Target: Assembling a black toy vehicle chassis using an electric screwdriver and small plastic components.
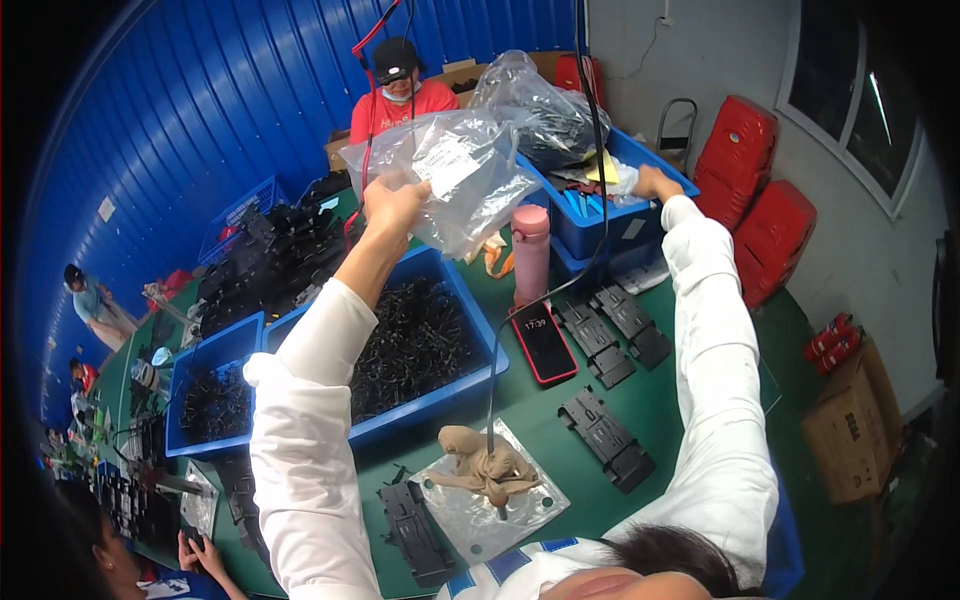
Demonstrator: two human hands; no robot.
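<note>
My left hand (pixel 393 205) is raised over the table and grips a clear plastic bag (pixel 455 178) with a white label, holding it up above a blue bin of small black parts (pixel 420 345). My right hand (pixel 652 182) reaches far forward into a blue crate (pixel 600 215) at the back, fingers closed near a yellow item (pixel 600 168) and a clear bag of dark parts (pixel 535 105). What the right hand grips is hidden.
On the green table (pixel 660 400) lie flat black plastic brackets (pixel 607 437), a red-cased phone (pixel 542 343), a pink bottle (pixel 531 250) and a beige glove (pixel 487 468) on a clear bag. Another blue bin (pixel 215 395) stands left. A person in red (pixel 400 95) sits opposite. Red stools (pixel 755 190) stand right.
</note>
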